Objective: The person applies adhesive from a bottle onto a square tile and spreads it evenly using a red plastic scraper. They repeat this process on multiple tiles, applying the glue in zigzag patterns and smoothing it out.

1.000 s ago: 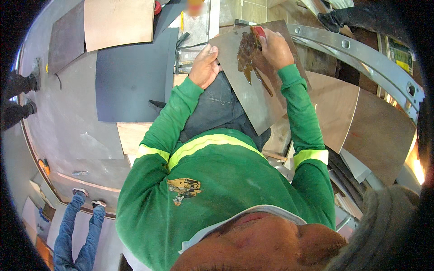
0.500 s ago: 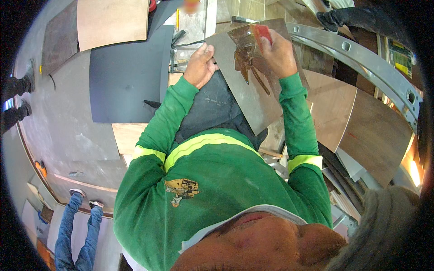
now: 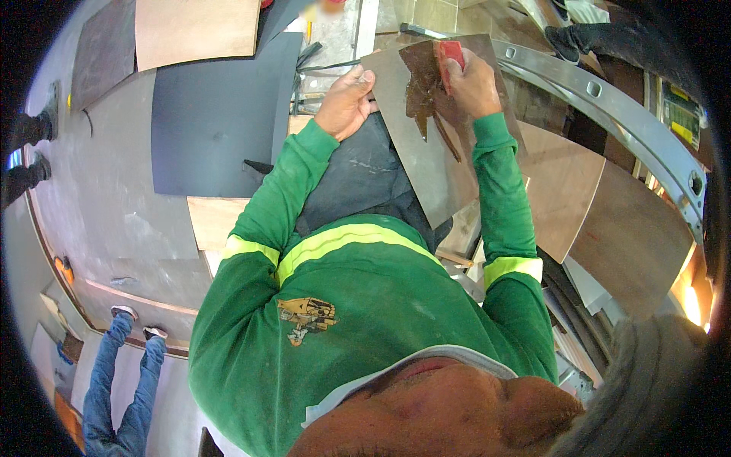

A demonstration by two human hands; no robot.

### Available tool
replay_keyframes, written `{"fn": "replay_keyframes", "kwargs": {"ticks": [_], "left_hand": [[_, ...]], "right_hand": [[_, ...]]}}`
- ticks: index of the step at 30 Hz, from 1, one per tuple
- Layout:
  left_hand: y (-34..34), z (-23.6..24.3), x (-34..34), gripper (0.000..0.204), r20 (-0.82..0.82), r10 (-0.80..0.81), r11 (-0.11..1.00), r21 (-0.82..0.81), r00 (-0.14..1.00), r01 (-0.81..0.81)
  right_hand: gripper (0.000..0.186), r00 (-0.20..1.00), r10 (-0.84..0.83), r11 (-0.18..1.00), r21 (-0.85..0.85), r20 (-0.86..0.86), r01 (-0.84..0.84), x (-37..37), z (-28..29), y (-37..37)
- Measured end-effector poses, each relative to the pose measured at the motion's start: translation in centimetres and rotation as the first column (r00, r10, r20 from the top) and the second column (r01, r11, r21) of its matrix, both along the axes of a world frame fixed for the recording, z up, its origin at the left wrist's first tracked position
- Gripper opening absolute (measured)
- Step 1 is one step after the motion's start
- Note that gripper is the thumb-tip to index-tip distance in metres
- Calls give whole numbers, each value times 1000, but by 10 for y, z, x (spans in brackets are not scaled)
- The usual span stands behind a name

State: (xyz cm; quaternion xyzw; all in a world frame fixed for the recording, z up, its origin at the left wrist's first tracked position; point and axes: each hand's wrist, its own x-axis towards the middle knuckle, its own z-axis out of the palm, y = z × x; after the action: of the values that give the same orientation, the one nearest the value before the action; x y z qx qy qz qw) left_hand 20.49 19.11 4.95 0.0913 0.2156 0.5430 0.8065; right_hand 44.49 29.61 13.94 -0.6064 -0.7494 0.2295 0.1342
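Note:
A thin grey sheet panel (image 3: 426, 171) lies tilted over my lap, with a wet patch of brown glue (image 3: 420, 95) spread on its upper part. My right hand (image 3: 476, 87) grips a red spreader (image 3: 450, 53) and presses it against the panel at the right side of the glue. One narrow brown streak runs down from the patch. At the panel's left edge is my left hand (image 3: 346, 105), its fingers curled against that edge; the fingertips are partly hidden.
A dark grey sheet (image 3: 221, 114) lies to the left, a light wooden board (image 3: 196, 34) beyond it. Brown boards (image 3: 632, 221) and a curved-looking metal rail (image 3: 601, 87) are at right. One person's jeans-clad legs (image 3: 126, 381) show lower left; other people's dark-clad legs (image 3: 609, 49) stand at the edges.
The spreader and my right hand have shifted slightly right and down across the panel. Brown glue now covers more of the panel's upper right. My left hand stays by the edge.

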Motion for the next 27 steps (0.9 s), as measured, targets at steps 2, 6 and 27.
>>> {"fn": "replay_keyframes", "kwargs": {"ticks": [2, 6, 27], "left_hand": [[0, 1, 0, 55, -3, -5, 1000, 19, 1000, 5], [-1, 0, 0, 53, -15, -17, 999, 46, 1000, 18], [0, 13, -3, 60, -17, -116, 971, 210, 993, 117]], "right_hand": [[23, 1000, -3, 1000, 9, -6, 3, -15, 8, -7], [21, 999, 23, 1000, 15, 41, -23, -33, 17, -20], [17, 979, 200, 969, 139, 43, -204, -69, 33, -48]]}}
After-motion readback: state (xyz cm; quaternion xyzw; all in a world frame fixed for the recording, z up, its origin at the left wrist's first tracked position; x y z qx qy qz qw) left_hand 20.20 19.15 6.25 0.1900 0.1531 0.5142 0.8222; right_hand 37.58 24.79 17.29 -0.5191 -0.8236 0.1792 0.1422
